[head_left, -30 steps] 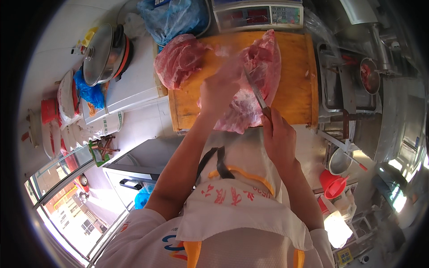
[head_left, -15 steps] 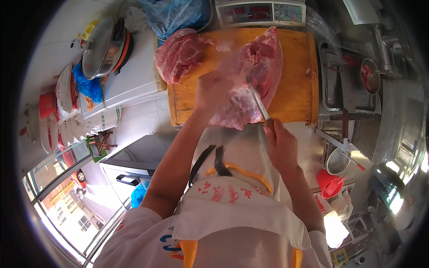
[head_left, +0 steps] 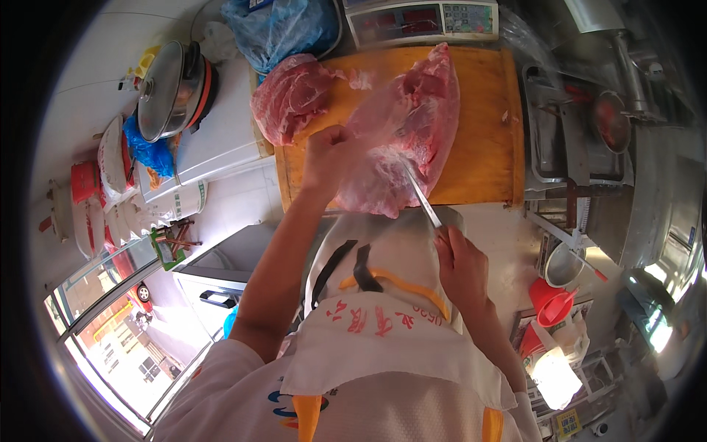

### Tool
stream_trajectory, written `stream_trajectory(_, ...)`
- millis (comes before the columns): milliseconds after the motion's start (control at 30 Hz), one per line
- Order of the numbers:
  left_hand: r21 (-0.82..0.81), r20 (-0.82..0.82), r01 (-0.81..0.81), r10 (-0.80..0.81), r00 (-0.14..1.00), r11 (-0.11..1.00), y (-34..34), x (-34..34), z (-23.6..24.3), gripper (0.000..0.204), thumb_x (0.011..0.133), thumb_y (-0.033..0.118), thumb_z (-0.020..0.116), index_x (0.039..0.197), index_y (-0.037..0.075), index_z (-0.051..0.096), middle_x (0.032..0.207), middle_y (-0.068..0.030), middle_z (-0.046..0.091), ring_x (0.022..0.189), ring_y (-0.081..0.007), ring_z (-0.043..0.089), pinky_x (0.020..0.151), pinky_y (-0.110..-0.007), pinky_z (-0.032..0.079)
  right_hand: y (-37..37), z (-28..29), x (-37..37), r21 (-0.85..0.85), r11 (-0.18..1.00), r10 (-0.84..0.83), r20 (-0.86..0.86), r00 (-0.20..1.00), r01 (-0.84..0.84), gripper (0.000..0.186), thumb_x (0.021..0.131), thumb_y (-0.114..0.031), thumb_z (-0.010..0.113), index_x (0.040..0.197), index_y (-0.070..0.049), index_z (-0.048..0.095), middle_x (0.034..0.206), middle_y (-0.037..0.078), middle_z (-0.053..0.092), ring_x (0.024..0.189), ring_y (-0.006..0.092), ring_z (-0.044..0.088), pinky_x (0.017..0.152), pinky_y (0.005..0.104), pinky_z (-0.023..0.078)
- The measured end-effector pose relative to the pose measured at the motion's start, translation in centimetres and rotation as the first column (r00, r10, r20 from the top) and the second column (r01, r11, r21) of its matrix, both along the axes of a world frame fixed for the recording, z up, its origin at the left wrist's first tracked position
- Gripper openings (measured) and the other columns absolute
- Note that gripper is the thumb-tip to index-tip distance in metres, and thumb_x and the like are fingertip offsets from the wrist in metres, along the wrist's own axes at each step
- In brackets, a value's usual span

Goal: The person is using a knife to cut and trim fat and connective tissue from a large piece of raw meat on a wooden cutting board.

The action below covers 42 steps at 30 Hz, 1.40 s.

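A large slab of raw meat point(head_left: 431, 110) lies on the yellow-brown cutting board point(head_left: 486, 125), its near end reaching the board's front edge. My left hand point(head_left: 328, 153) is closed on the slab's left side, holding a flap of it out to the left; motion blurs that flap. In my right hand point(head_left: 464, 267) is a knife point(head_left: 423, 197), gripped by the handle. The blade points away from me, and its tip is in the pale, fatty part of the slab. A second, smaller piece of raw meat point(head_left: 289, 96) sits at the board's far left.
A weighing scale point(head_left: 423, 23) and a blue plastic bag point(head_left: 280, 33) stand behind the board. On the white counter at the left is a lidded pan point(head_left: 163, 92). Metal trays point(head_left: 549, 140) and a bowl point(head_left: 613, 121) are at the right, with a red bucket point(head_left: 541, 295) lower down.
The knife and my right hand have moved slightly nearer to me, the tip now lower on the slab. My left hand has shifted a little left and nearer, with the flap pulled along.
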<state>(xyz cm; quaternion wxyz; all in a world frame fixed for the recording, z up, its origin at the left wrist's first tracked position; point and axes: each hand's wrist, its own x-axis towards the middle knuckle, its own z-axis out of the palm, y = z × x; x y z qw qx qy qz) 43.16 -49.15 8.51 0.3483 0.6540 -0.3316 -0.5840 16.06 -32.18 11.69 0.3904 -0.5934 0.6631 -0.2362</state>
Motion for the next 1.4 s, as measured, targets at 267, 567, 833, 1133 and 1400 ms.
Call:
stream_trajectory(267,-0.003,0.023,0.08,-0.08,0.997,0.997,-0.2,-0.1,-0.2,0.015,0.092,0.003,0.075,0.083,0.002,0.064,0.075,-0.0032,0.061,0.062,-0.0118,0.055,0.055,-0.03,0.043,-5.1,-2.0,0.4,-0.128,0.991,-0.021,0.038,0.999,0.026,0.019,0.11,-0.022,0.067,0.121,-0.006,0.067,0.1,0.015,0.078,0.083,0.0393,0.074,0.068,0.0478,0.059)
stream_trajectory(567,-0.124,0.131,0.159,-0.143,0.981,0.979,-0.4,1.0,-1.3,0.004,0.094,0.0,0.07,0.095,-0.001,0.073,0.082,-0.0031,0.066,0.074,-0.0095,0.062,0.064,-0.028,0.048,-0.4,0.7,-1.5,0.017,0.99,-0.139,0.121,0.983,0.138,0.019,0.11,-0.014,0.069,0.125,-0.003,0.069,0.087,0.011,0.074,0.07,0.0241,0.069,0.068,0.0342,0.056)
stream_trajectory(833,-0.261,0.452,0.311,-0.169,0.876,0.914,-1.4,1.4,1.4,0.027,0.092,-0.005,0.067,0.113,0.004,0.081,0.11,-0.0082,0.075,0.092,-0.0184,0.071,0.081,-0.031,0.058,-3.7,0.6,-1.6,0.133,0.948,-0.314,0.23,0.921,0.29,0.017,0.111,-0.015,0.068,0.119,-0.001,0.07,0.077,0.003,0.06,0.067,0.0088,0.051,0.064,0.0273,0.048)
stream_trajectory(1133,-0.447,0.661,0.562,-0.166,0.732,0.696,0.6,-9.7,0.1,0.035,0.087,0.003,0.076,0.122,0.008,0.075,0.109,-0.0134,0.071,0.094,-0.0327,0.074,0.079,-0.043,0.062,-3.0,-0.2,-2.2,0.227,0.899,-0.426,0.267,0.864,0.374,0.02,0.111,-0.018,0.069,0.12,0.0,0.071,0.079,-0.002,0.058,0.073,0.0056,0.049,0.068,0.0241,0.047)
stream_trajectory(1400,-0.375,0.742,0.599,-0.158,0.652,0.707,-0.3,-11.5,-1.8,0.014,0.089,0.01,0.073,0.101,0.003,0.07,0.099,-0.0222,0.068,0.091,-0.045,0.07,0.079,-0.053,0.06,-2.7,-0.1,-2.4,0.256,0.894,-0.431,0.275,0.859,0.367,0.022,0.111,-0.019,0.069,0.123,-0.001,0.072,0.079,-0.002,0.058,0.072,0.0052,0.051,0.067,0.0248,0.047)
